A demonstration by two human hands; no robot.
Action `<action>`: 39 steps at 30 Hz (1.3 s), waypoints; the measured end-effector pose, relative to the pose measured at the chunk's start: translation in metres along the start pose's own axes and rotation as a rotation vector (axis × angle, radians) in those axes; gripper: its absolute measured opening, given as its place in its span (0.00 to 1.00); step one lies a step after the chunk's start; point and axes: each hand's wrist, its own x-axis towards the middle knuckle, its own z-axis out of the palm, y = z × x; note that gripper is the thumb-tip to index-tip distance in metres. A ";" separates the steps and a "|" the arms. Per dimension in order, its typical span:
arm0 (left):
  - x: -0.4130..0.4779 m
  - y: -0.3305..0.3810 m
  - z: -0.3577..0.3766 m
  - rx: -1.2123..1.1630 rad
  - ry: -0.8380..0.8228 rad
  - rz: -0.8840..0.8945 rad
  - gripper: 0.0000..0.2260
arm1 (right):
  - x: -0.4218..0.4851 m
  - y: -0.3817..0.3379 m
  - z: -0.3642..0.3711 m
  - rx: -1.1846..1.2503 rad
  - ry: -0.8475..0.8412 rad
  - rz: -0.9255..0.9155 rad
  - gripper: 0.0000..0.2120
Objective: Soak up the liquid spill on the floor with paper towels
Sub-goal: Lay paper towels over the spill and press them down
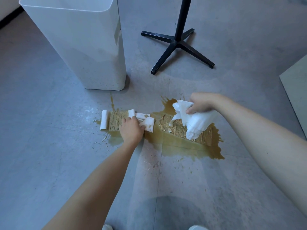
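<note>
Head view | left grip (132, 130) pinches stained towel (147, 122) near bin (79, 47), likely to lift it | right grip (201, 102) clutches fresh wad (196, 121) to blot spill (208, 151)

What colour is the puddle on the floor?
Yellowish brown, like tea. The puddle shows best in the head view, spreading under the soaked paper towels.

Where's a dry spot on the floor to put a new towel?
Dry floor lies left of the bin and soaked towels, and right of the stand. Crowded: the middle, where left hand, right hand, wad and spill meet. Drops speckle the floor nearest you.
</note>
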 end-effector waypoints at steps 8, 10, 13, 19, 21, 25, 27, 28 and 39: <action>-0.010 0.009 0.006 -0.079 0.094 0.255 0.07 | 0.001 0.001 0.000 -0.009 0.001 0.005 0.15; -0.015 0.014 0.008 -0.079 0.073 0.401 0.06 | 0.001 0.002 0.000 -0.001 0.000 0.008 0.14; -0.022 0.021 0.012 -0.148 0.030 0.530 0.03 | 0.000 0.002 -0.001 0.001 0.000 0.007 0.14; -0.038 0.037 0.017 -0.269 -0.127 0.593 0.09 | 0.000 0.002 -0.001 -0.002 -0.005 0.007 0.14; -0.041 0.037 0.017 -0.250 -0.127 0.664 0.11 | -0.001 0.003 -0.002 0.005 -0.004 0.004 0.14; -0.044 0.031 0.018 -0.191 -0.085 0.801 0.10 | 0.000 0.004 -0.001 0.012 -0.011 -0.001 0.10; -0.044 0.026 0.020 -0.099 -0.014 0.821 0.09 | 0.000 0.005 0.001 0.014 -0.012 -0.001 0.10; -0.044 0.024 0.020 -0.051 0.039 0.795 0.09 | 0.000 0.005 0.001 0.015 -0.010 -0.002 0.10; -0.031 0.000 0.012 0.231 -0.115 0.399 0.36 | -0.001 0.003 0.000 0.009 -0.007 -0.002 0.11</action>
